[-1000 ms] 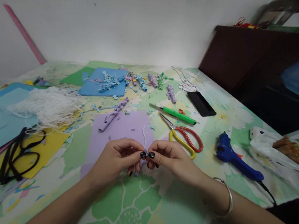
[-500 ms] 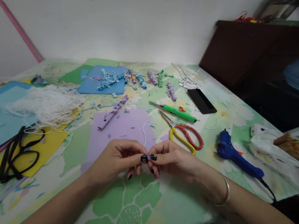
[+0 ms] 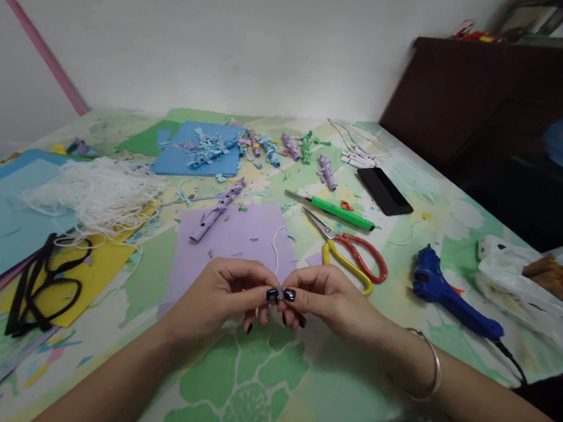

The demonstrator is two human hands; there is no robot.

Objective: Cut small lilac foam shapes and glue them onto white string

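Between the fingertips of both hands is a small scrap of purple paper (image 3: 279,294), mostly covered by the fingers. My left hand (image 3: 235,295) pinches it from one side and my right hand (image 3: 315,293) from the other, thumbs almost touching. A white string (image 3: 276,245) rises just behind the fingertips over a purple sheet (image 3: 257,223). On that sheet lies a rolled purple paper tube (image 3: 218,209) with dark spots. Scissors (image 3: 348,247) with one yellow and one red handle rest close to my right hand, blades partly apart.
Behind the scissors lie a green craft knife (image 3: 342,213) and a black phone (image 3: 384,191). A blue glue gun (image 3: 451,294) is at the right. White string (image 3: 101,196) is heaped at the left, near black-framed glasses (image 3: 43,290). Several decorated paper rolls (image 3: 306,148) line the back.
The whole scene has shifted slightly to the right as the camera turned a little. Both hands stay pinched together on the purple scrap, with small finger movements.
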